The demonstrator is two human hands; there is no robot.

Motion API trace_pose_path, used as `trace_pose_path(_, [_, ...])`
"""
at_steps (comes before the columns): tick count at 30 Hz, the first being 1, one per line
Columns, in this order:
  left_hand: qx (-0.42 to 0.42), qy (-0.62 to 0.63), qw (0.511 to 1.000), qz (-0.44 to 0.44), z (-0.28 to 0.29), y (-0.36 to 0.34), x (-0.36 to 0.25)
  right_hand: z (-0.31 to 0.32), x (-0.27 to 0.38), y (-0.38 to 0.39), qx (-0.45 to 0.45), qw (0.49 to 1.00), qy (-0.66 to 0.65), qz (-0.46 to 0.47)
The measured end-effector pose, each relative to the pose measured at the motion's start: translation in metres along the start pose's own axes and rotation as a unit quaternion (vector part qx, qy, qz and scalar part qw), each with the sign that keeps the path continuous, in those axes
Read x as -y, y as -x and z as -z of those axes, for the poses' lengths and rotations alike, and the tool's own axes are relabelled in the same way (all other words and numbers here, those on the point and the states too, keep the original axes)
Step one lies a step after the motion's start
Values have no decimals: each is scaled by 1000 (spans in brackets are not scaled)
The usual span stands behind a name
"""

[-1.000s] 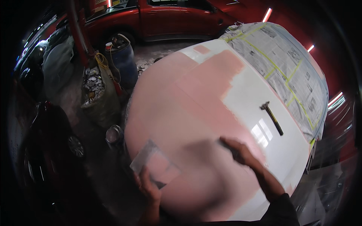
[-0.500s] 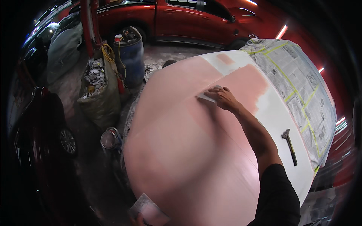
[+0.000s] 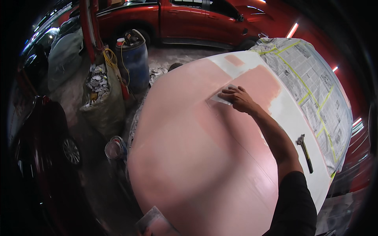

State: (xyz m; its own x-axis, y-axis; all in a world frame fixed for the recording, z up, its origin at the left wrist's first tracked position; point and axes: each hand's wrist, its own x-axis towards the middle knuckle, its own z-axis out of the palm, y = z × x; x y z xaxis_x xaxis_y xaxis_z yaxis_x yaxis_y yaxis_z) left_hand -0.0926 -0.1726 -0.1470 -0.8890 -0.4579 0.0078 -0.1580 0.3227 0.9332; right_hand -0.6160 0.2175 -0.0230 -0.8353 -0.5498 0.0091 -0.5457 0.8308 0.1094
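Pink hood (image 3: 185, 141): our right hand (image 3: 238, 100) clamps a scraper (image 3: 220, 100) on it, likely for even pressure; our left hand (image 3: 147, 232) grips a plate (image 3: 158, 221) by its edge.

Soft shadow dims the hood (image 3: 177, 157); fisheye edges fall black

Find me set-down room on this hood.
On the hood, the broad pink middle is free between right hand and flat plate; so is the white above the hammer, beside the newspaper masking. Crowded: between forearm and masking, where the hammer lies.

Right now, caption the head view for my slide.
Right hand holds a flat tool against the pink-patched hood; left hand holds a plate.
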Motion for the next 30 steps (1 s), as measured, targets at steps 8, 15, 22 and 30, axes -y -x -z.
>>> trace_pose_path(8, [-7, 12, 999, 36, 4, 10, 19, -33, -7, -18, -10, 1000, -6, 2])
trace_pose_path(15, [29, -29, 998, 46, -2, 13, 9, -43, -15, -27, -7, 999, -18, 32])
trace_pose_path(22, [45, -53, 996, -46, -10, 2, -2, -11, -1, -45, 81, 996, -22, 38])
trace_pose_path(30, [60, -64, 985, -146, -6, 15, -28, 32, 3, 93, 205, 977, -54, 11])
